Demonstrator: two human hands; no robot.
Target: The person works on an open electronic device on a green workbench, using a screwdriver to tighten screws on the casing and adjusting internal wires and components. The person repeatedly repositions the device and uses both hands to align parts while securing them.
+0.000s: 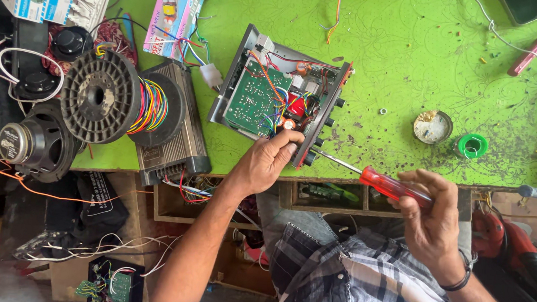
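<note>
At far left, a black round loudspeaker (pixel 35 143) is seen at the edge of the green patterned counter (pixel 419 54), with a black plastic spool of multicoloured wire (pixel 114 97) just beside it. A pink printed cardboard box (pixel 174 12) lies above the spool.

Near the middle, an open grey metal amplifier chassis with a green circuit board (pixel 273 96) is set on the counter close to its front edge, its black-knobbed front panel turned to the right. The left hand (pixel 269 159) is closed on the chassis's near corner, fingers curled over the rim.

To the right, a red-handled screwdriver with a thin steel shaft (pixel 370 176) is held in the right hand (pixel 432 217), wrapped around the handle, tip touching the front panel.

Further right, a small round open tin (pixel 432 126) and a green solder reel (pixel 472 145) are near each other.

The chassis is judged stiff and moderately heavy, but the board and loose wires look fragile; it is best gripped by the metal walls. The screwdriver handle looks smooth, so a full wrap is suited.
</note>
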